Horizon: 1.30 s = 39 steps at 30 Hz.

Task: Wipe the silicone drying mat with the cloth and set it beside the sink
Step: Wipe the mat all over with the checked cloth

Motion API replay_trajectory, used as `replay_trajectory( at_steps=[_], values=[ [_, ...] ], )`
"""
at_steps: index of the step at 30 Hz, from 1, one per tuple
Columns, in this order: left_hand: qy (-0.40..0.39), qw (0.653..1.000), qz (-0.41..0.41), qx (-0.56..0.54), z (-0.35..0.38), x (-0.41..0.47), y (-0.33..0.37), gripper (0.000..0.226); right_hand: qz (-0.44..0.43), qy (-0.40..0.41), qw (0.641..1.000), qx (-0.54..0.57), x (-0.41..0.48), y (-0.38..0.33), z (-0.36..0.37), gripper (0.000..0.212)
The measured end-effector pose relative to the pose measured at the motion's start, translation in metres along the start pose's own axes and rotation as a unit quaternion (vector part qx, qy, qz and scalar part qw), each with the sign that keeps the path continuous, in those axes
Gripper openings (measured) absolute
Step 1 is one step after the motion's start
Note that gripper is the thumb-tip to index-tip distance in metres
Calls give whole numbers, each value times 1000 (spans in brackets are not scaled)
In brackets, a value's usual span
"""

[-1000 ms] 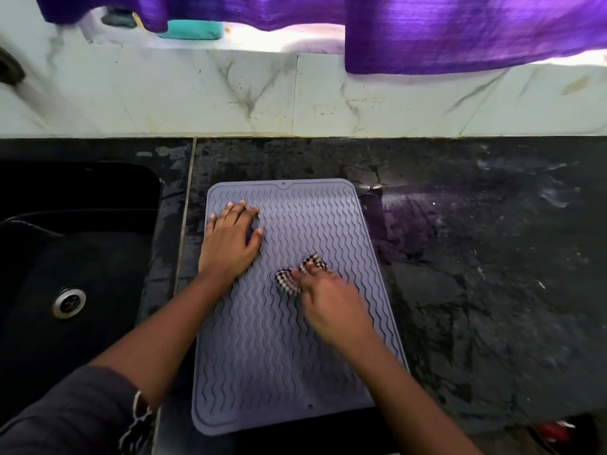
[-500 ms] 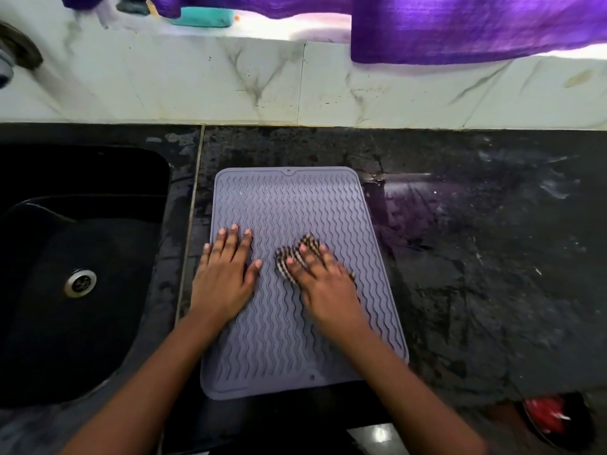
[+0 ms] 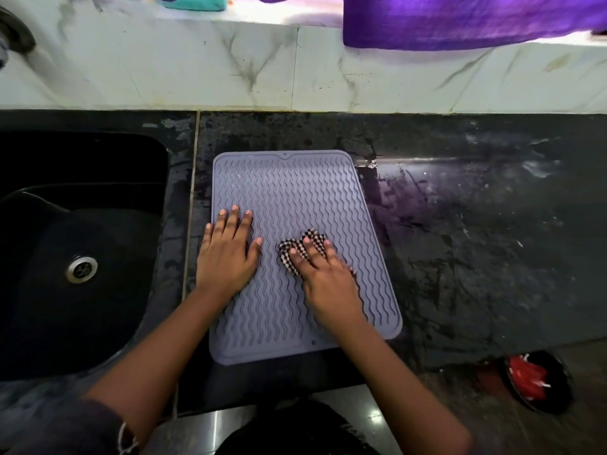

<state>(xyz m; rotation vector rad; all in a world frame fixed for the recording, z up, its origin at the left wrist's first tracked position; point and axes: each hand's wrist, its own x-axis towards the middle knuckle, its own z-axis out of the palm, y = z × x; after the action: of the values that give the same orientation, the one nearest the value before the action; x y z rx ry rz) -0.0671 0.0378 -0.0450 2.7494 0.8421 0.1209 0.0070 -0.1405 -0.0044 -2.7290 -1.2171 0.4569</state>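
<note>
A grey-lilac silicone drying mat (image 3: pixel 295 188) with wavy ridges lies flat on the black stone counter, just right of the black sink (image 3: pixel 65 290). My left hand (image 3: pixel 226 254) rests flat on the mat's left side, fingers straight. My right hand (image 3: pixel 325 277) presses a crumpled black-and-white checked cloth (image 3: pixel 290 254) onto the middle of the mat with straight fingers. Most of the cloth is hidden under that hand.
The wet black counter (image 3: pixel 476 257) stretches to the right of the mat. White marble tiles (image 3: pixel 295 67) back it, with a purple curtain (image 3: pixel 460 21) hanging above. The sink's steel drain (image 3: pixel 81 269) shows at left. A dark bowl with red contents (image 3: pixel 532 382) sits on the floor at lower right.
My right hand has slid the cloth slightly right and toward me on the mat. My left hand stays flat on the mat's left side. The camera has tilted a little.
</note>
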Motion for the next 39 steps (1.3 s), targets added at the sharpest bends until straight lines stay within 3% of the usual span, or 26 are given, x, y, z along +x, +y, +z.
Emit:
replay_trajectory(
  at_steps=[4,9,10,15,17,21,28,32,34,39],
  values=[
    [-3,1000,-1,-3,-1,-1,1,62,-15,-14,1000,-16,-55,-11,0,54],
    [-7,1000,0,-4,-3,-1,2,60,64,65,986,138,-23,-13,-30,42],
    [-7,1000,-1,-3,-3,-1,2,60,70,76,987,121,-14,-18,-28,44],
    [0,1000,-1,-9,-2,-1,2,59,43,-52,996,-55,-2,-24,-15,70],
    [2,1000,0,-7,-2,-1,1,59,19,-47,998,-40,3,-10,-14,75],
    [4,1000,-2,-1,-2,-1,3,59,-35,15,999,-17,1,1,7,65],
    [-1,1000,-2,-2,-2,-2,2,59,-19,67,997,24,-65,-14,20,56],
    [-3,1000,-3,-2,-3,-1,2,59,37,75,988,129,-62,-16,4,50],
    [-2,1000,-3,0,-3,-1,2,59,51,98,987,113,-39,-19,2,51],
    [2,1000,-2,0,-2,-1,2,58,40,68,997,16,-31,-21,23,55]
  ],
)
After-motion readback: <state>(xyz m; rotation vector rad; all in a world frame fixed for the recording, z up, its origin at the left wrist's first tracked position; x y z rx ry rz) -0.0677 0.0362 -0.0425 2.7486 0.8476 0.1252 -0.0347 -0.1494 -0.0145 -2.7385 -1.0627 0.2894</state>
